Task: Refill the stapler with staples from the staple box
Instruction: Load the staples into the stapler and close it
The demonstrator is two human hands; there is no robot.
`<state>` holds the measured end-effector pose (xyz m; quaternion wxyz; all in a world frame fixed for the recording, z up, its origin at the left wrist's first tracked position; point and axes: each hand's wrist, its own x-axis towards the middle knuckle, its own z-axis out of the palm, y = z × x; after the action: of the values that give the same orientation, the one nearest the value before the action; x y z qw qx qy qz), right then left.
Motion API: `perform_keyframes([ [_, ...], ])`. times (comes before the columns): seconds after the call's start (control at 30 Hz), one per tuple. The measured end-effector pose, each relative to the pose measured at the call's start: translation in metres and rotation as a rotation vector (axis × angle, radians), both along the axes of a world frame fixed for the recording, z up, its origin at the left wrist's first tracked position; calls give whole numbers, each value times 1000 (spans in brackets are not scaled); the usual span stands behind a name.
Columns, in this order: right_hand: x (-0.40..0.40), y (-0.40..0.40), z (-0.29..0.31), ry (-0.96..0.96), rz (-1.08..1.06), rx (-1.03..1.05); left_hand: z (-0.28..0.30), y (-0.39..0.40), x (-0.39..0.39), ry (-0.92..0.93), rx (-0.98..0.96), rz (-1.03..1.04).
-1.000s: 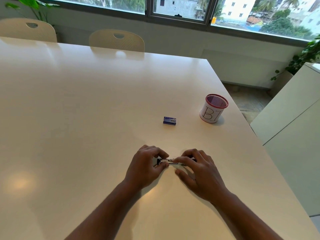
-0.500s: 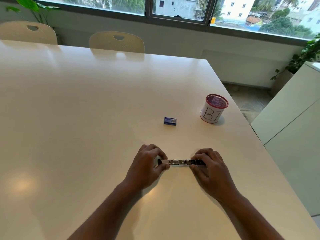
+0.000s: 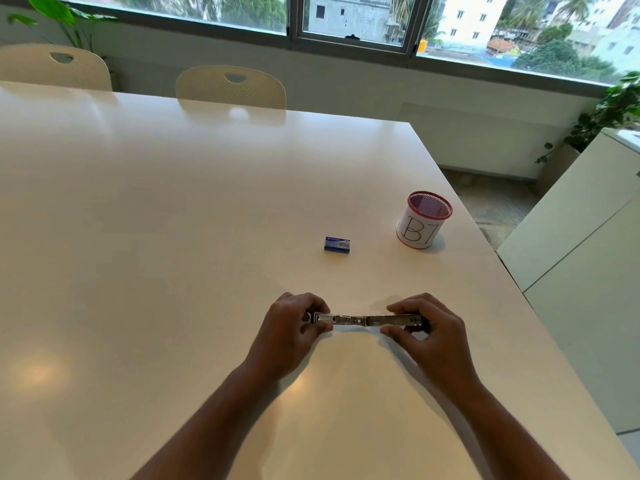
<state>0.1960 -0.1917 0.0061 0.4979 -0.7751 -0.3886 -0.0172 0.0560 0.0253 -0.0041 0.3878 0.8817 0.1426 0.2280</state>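
The metal stapler [image 3: 367, 320] is lying swung open flat, its long axis running left to right, on the near bench [image 3: 173, 237]. The left hand [image 3: 291, 332] and right hand [image 3: 427, 329] are each pinching one end, fingers clamped on it. Farther off, the small blue rectangular staple box [image 3: 337, 244] is lying flat, left of a red-rimmed mesh cup [image 3: 424, 220].

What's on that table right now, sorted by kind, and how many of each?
Stapler, opened out flat, one end in each hand: 1
Staple box, blue: 1
Mesh cup, red rim, paper label: 1
Hands: 2, left hand and right hand
Total: 5
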Motion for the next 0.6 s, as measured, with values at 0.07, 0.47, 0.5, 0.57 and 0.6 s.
perform_keyframes([
  [0.07, -2, 3, 3, 65, 11, 52, 0, 0, 0, -1, 3, -1],
  [0.47, -12, 45, 13, 201, 211, -56, -3, 2, -2, -58, 1, -28],
  [0.5, -12, 47, 12, 195, 218, -70, -3, 2, -2, -65, -5, -26],
  [0.57, -9, 50, 11, 218, 228, -101, -3, 3, -2, -91, -32, -19],
  [0.6, -7, 50, 12, 256, 242, -128, -2, 3, -2, -106, -44, -19],
])
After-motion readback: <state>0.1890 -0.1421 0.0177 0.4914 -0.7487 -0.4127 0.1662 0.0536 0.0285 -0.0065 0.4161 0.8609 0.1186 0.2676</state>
